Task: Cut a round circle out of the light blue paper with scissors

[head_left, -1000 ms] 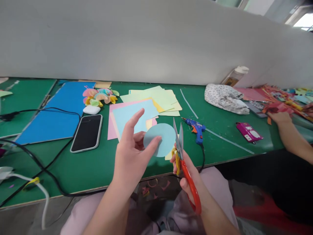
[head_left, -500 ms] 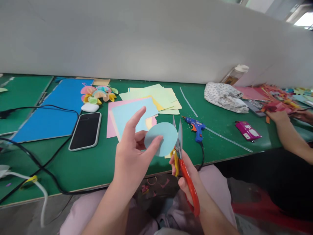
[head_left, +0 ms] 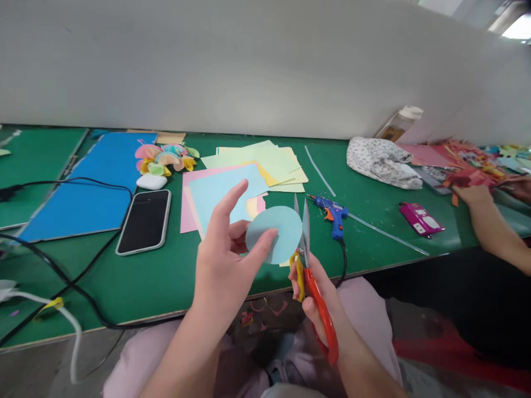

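Observation:
Between the thumb and fingers of my left hand (head_left: pixel 226 249) is a round light-blue paper disc (head_left: pixel 282 237), held up over the table's front edge. My right hand (head_left: pixel 317 290) grips a pair of scissors (head_left: pixel 321 315) with red and yellow handles. Their blades point away from me, slightly parted, right at the disc's right edge; whether they touch the paper I cannot tell. Behind my left hand lie light-blue paper sheets (head_left: pixel 215 188) on pink ones. A fan of pale green and yellow sheets (head_left: pixel 265 157) lies farther back.
A blue glue gun (head_left: pixel 332 213) with a glue stick and cord lies right of the scissors. At left are a phone (head_left: pixel 145 221), paper flowers (head_left: pixel 166 157), a blue board (head_left: pixel 91 188) and black cables (head_left: pixel 78 287). Rightward are a patterned cloth (head_left: pixel 381 163), a purple box (head_left: pixel 421 219) and another person's arm (head_left: pixel 493 221).
Almost nothing differs. The disc and scissors stay nearly in place, and the view has shifted very slightly.

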`<state>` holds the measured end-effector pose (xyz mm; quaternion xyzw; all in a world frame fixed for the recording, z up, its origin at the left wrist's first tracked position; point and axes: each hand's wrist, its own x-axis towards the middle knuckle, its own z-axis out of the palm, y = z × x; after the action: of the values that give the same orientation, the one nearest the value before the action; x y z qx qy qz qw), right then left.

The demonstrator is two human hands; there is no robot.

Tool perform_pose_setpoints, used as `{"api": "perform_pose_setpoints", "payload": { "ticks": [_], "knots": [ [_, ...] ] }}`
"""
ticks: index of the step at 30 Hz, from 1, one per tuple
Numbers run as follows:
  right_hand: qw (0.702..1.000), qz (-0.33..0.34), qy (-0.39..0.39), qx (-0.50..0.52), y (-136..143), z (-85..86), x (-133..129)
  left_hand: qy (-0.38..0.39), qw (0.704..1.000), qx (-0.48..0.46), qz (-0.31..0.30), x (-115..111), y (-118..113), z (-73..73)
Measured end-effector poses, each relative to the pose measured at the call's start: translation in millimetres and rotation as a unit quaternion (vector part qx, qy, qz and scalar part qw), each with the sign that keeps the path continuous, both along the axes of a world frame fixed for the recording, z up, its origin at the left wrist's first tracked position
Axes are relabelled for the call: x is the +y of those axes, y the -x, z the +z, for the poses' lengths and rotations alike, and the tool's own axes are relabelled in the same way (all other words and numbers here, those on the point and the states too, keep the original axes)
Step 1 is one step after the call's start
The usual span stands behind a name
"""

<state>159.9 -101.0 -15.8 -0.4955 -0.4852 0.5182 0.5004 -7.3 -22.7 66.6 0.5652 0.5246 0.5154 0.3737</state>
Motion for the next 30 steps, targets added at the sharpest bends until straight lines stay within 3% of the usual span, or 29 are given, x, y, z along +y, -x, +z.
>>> {"api": "perform_pose_setpoints", "payload": {
  "ticks": [8,20,30],
  "knots": [
    [0.999,-0.018,0.026,0.037,1.6,-0.6,-2.7,-0.007,1.0,-0.018,0.024,1.3,-1.2,1.7],
    [0.999,-0.037,0.03,0.01,6.1,7.4,-2.0,-0.016,0.998,-0.036,0.055,0.2,-3.4,2.9],
    [0.998,-0.039,0.041,0.028,7.1,1.8,-4.3,-0.027,0.997,-0.026,0.067,1.5,0.7,4.0]
  ]
}}
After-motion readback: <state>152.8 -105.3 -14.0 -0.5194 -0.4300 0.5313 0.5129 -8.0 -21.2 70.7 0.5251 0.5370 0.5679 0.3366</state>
